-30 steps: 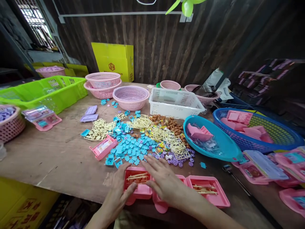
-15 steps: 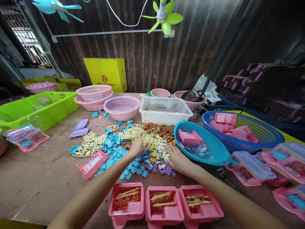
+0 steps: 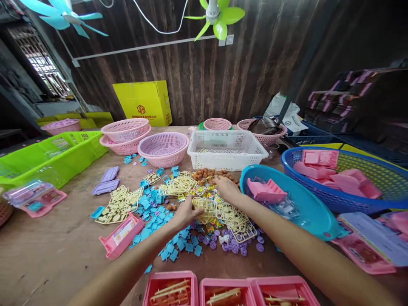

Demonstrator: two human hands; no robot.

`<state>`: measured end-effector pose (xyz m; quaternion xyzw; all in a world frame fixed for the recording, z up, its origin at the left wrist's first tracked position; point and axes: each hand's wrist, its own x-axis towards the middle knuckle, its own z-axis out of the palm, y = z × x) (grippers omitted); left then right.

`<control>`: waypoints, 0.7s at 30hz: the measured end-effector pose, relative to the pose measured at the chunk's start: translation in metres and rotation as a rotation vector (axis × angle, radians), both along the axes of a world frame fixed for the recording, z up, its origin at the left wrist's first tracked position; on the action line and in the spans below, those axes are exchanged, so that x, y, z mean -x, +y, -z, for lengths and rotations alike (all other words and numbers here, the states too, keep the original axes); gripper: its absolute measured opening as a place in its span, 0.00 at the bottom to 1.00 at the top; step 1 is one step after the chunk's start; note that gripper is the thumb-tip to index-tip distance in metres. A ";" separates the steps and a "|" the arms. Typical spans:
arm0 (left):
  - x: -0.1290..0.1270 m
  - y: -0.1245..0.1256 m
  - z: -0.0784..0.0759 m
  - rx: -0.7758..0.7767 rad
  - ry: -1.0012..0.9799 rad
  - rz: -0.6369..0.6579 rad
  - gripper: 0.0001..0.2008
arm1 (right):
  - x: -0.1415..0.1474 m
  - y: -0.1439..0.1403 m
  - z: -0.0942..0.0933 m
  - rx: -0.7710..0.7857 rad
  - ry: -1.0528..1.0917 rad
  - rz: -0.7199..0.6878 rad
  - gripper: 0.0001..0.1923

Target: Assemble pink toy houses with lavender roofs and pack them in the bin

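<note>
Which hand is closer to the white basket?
The right hand. It reaches over the brown pieces just in front of the white basket; the left hand is farther back, on the cream frames.

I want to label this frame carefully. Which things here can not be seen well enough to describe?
- Three pink trays, head view: near halves cut off by the bottom edge.
- Left hand: fingers curl over a cream frame; whether they grip it is hidden.
- Right hand: fingertips covered by the hand's back over the brown pieces.
- Yellow box: print too small.
</note>
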<state>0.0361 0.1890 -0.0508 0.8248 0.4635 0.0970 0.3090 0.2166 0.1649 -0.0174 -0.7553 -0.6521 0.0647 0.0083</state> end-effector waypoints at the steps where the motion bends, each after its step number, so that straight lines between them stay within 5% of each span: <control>1: 0.003 0.003 -0.001 -0.042 0.022 -0.006 0.20 | 0.000 0.010 0.002 0.009 -0.007 0.016 0.13; 8: -0.006 0.067 -0.010 -0.368 0.142 -0.010 0.20 | 0.010 0.035 0.019 0.079 -0.036 0.056 0.15; 13: -0.023 0.110 -0.005 -0.380 0.237 0.151 0.15 | -0.010 0.043 0.009 0.093 -0.015 0.008 0.14; 21: -0.044 0.156 0.002 -0.400 0.362 0.045 0.14 | -0.034 0.080 0.005 0.083 -0.012 0.031 0.15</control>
